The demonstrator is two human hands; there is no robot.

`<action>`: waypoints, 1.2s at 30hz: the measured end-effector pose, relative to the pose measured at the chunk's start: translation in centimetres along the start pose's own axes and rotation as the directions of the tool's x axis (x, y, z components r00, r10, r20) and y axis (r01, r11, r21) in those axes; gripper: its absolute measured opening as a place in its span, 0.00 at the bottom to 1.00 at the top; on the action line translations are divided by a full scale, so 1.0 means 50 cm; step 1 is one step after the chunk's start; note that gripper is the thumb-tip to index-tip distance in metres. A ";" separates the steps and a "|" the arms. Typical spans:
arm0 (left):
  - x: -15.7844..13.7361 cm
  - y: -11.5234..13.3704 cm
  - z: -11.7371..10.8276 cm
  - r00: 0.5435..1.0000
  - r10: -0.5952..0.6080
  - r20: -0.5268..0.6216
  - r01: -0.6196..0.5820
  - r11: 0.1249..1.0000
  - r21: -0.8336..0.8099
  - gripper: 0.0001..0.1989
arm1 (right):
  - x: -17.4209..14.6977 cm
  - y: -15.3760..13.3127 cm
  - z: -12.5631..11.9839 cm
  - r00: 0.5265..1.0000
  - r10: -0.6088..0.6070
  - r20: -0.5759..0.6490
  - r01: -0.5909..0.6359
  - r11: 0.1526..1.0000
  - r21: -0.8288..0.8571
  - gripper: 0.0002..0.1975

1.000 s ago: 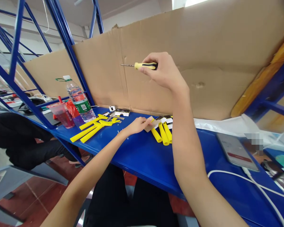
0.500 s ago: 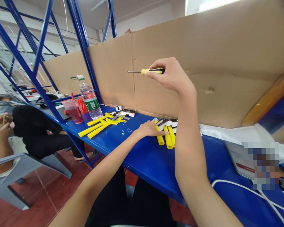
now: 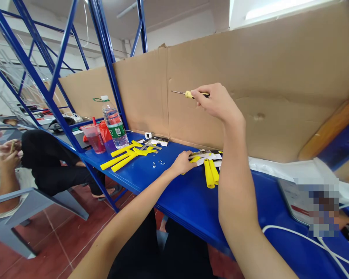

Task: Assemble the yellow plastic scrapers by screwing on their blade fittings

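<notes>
Raised in front of the cardboard, my right hand [image 3: 218,101] is closed around a screwdriver [image 3: 189,94] with a yellow and black handle, its thin shaft pointing left. Down on the blue table, my left hand [image 3: 184,162] is wrapped round a yellow plastic handle [image 3: 195,159], most of it hidden by the fingers. Just right of it lie two more yellow handles [image 3: 209,174], partly behind my right forearm, with black-and-white packets [image 3: 213,155] behind them. Several tiny screws [image 3: 158,164] are scattered left of my left hand. Farther left rest several yellow tools [image 3: 125,159] with long handles.
A water bottle [image 3: 115,126] and a cup with red drink [image 3: 94,138] stand at the table's left end, by a blue metal post [image 3: 106,50]. Cardboard [image 3: 203,77] walls the back. A white cable [image 3: 291,232] lies at right. A seated person [image 3: 6,170] is at left.
My left hand has closed on the leftmost yellow handle of the group and drawn it slightly left. My right hand still holds the screwdriver, now tilted a little differently. The view has shifted slightly.
</notes>
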State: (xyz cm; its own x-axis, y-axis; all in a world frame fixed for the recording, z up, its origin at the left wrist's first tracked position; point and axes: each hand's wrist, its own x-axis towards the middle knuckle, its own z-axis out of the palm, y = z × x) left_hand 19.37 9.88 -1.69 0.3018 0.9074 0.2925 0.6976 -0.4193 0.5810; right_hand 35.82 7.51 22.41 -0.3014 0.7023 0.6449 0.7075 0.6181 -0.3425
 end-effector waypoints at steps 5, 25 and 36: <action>-0.018 0.001 0.010 0.992 0.106 -0.076 -0.113 0.988 -0.102 0.23 | 0.001 0.017 -0.005 0.997 0.024 0.077 -0.023 0.999 -0.025 0.15; 0.000 -0.026 -0.032 0.862 0.093 -0.498 -0.212 0.959 -0.188 0.16 | 0.028 0.093 0.123 0.540 0.567 0.622 -0.447 0.820 -0.359 0.20; -0.005 -0.022 -0.037 0.806 0.065 -0.589 -0.288 0.911 -0.294 0.13 | 0.028 0.093 0.091 0.677 0.392 0.623 -0.281 0.920 -0.274 0.20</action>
State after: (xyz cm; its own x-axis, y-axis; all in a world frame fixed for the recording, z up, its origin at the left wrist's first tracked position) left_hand 17.32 10.06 -0.99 -0.0939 0.6871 0.7205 0.3575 -0.6521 0.6685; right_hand 35.76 12.96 18.59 -0.3244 0.9378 -0.1237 0.9108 0.2744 -0.3086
